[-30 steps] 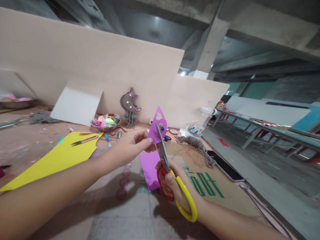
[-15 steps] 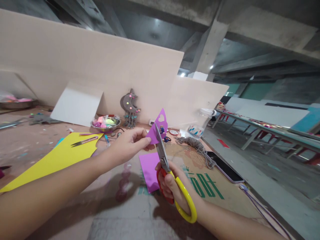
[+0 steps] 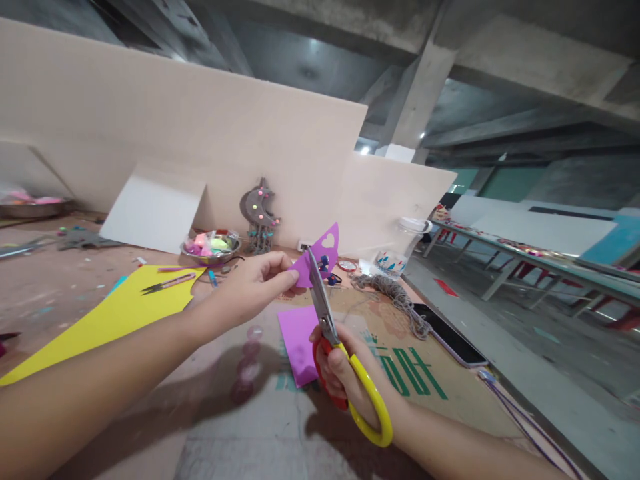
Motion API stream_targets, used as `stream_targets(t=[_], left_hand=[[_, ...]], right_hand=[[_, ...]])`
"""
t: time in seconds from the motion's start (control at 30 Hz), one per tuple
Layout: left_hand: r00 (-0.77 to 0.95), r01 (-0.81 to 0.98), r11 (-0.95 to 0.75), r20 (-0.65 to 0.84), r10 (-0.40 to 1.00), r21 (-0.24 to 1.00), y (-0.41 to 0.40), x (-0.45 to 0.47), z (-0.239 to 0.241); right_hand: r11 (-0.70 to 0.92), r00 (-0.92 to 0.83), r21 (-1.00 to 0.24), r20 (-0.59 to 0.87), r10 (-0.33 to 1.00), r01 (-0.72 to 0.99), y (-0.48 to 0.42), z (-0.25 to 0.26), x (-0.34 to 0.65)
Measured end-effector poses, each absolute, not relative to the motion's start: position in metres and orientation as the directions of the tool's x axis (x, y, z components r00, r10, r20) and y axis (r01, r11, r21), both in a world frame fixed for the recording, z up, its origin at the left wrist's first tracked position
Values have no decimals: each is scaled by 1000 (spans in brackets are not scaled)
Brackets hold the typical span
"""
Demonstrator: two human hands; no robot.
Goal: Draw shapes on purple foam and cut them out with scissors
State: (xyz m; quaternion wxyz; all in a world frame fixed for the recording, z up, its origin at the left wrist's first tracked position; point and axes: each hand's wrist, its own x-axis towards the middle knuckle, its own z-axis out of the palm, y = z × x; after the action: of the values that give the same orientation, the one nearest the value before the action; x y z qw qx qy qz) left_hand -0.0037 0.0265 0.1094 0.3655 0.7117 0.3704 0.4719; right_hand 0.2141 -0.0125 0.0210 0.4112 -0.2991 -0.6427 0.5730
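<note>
Pinched between the thumb and fingers of my left hand (image 3: 263, 283) is a purple paper piece (image 3: 303, 270) with a heart-shaped hole near its tip. My right hand (image 3: 345, 373) is wrapped round the scissors (image 3: 326, 327), which have one red and one yellow handle. The blades point up and cross in front of the purple piece; whether they are parted is hard to make out. Below them a purple sheet (image 3: 297, 347) lies on the cardboard (image 3: 415, 400) with green print, partly behind my right hand.
Yellow paper (image 3: 120, 320) with thread snips (image 3: 167, 283) on it lies at left. Behind stand a bowl of coloured clay (image 3: 213, 247), a grey moon ornament (image 3: 260, 210) and a clear jar (image 3: 400, 243). Grey cord (image 3: 395, 297) and a phone (image 3: 447, 333) are at right.
The purple piece has turned, its heart-holed tip leaning further right and slightly lower. My left hand has shifted slightly left and tilted; the scissors have hardly moved.
</note>
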Motion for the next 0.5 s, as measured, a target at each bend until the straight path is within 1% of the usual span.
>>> stream_targets(t=[0.17,0.3,0.4,0.5], left_hand=[[255,177,-499,450,856,849,28,-7,109],[242,160,-487,444,863,859,28,-6,105],[257,74,-436,406,877,897,31,-1,101],[276,-39,-348,345,897,937,37,5,94]], right_hand=[[151,-479,-983,184,858,-107,-14,21,214],[164,-484,-980,197,852,-112,-14,17,214],[155,-497,-982,189,847,-110,-10,16,215],[151,-529,-986,167,832,-73,-1,22,219]])
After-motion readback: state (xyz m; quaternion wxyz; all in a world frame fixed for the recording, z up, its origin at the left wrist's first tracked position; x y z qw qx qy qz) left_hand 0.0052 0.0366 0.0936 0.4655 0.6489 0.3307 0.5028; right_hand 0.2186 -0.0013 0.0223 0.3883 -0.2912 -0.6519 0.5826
